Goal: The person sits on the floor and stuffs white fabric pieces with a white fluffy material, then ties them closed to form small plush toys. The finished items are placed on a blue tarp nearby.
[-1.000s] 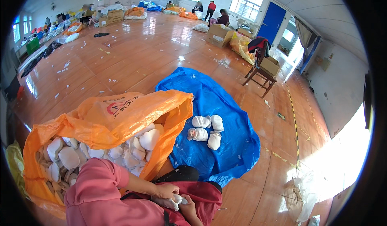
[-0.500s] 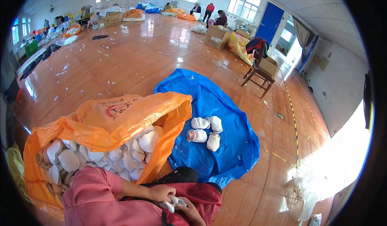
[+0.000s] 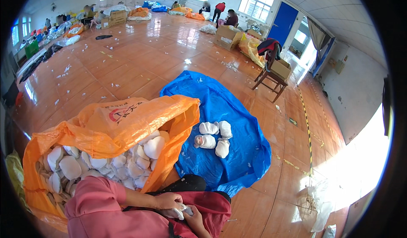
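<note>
My left hand (image 3: 168, 200) is closed on a few white rounded pads (image 3: 181, 211) held low over my lap. From the right, my right hand (image 3: 194, 219) pinches the same pads; its fingertips are partly hidden. To the left, an open orange woven sack (image 3: 127, 110) is filled with loose white and beige cup-shaped pads (image 3: 71, 167). Beyond my knees, several white bundles (image 3: 208, 128) lie close together on a blue plastic sheet (image 3: 243, 140). One bundle shows a pinkish end.
A wooden chair (image 3: 272, 75) with clothing over its back stands at the right. Further back are a cardboard box (image 3: 228, 37), sacks and several seated or standing people. Clear plastic (image 3: 316, 204) lies at the lower right. White scraps dot the tiled floor.
My hands have shifted slightly, and the pads between them have turned, with a white edge now raised between the fingers. The whole view has moved a little; the bundles stay as they were.
</note>
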Demonstrator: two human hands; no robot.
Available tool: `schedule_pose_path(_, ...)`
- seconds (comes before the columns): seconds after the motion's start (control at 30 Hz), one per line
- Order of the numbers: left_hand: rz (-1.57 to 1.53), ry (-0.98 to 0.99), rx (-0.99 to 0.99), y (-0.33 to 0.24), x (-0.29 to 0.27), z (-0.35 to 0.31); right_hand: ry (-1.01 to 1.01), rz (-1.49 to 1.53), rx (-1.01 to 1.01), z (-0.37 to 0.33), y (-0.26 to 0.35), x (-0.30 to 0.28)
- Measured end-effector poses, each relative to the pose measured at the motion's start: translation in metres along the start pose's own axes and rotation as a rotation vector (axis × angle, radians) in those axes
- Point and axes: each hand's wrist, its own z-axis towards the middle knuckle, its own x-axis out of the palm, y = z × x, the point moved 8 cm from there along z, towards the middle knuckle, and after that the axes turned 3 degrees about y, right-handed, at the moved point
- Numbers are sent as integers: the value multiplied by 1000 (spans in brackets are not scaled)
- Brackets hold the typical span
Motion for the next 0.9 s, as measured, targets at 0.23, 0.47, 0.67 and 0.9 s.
schedule_pose_path(0.23,233,-363,135,-20,1,7,-198,-131,-28,12,-4,-10)
schedule_pose_path(0.47,265,-317,163,-17,16,16,-195,191,63,16,-53,-12)
schedule_pose_path(0.67,27,136,78,-25,6,22,-127,241,-86,3,-24,-15)
schedule_pose_path(0.9,59,344,-8,-31,4,9,14,354,-107,-9,22,-10)
